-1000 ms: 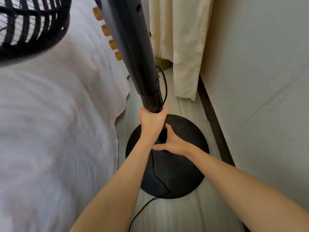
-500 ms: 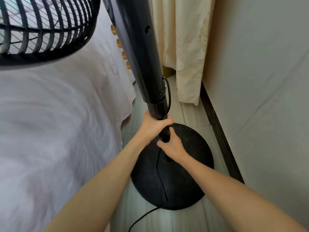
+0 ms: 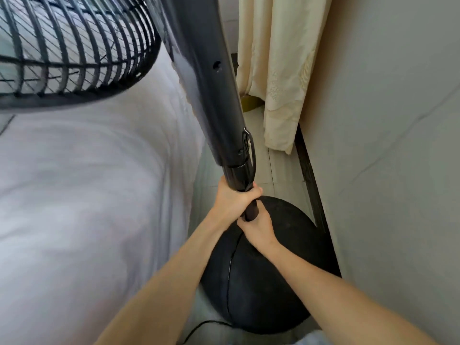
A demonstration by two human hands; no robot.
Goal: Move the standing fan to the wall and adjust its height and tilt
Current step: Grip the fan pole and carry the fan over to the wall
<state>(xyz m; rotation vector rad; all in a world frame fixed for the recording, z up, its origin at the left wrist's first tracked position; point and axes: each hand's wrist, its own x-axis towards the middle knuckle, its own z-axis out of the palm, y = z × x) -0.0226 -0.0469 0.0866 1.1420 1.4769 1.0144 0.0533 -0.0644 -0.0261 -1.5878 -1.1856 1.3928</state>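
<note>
Both hands grip fan pole (image 3: 251,210) low, left hand (image 3: 235,197) above right hand (image 3: 257,226); pole runs upright, base (image 3: 273,282) beside wall (image 3: 385,170).

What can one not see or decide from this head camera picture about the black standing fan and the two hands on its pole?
- Round black fan base: its near-right part is covered by the right forearm.
- Black wire fan grille: cut by the top and left edges; blades blurred.
- Thin black pole: the left hand and right hand wrap it, hiding any height lock.
- Black power cord: leaves the bottom edge.
</note>
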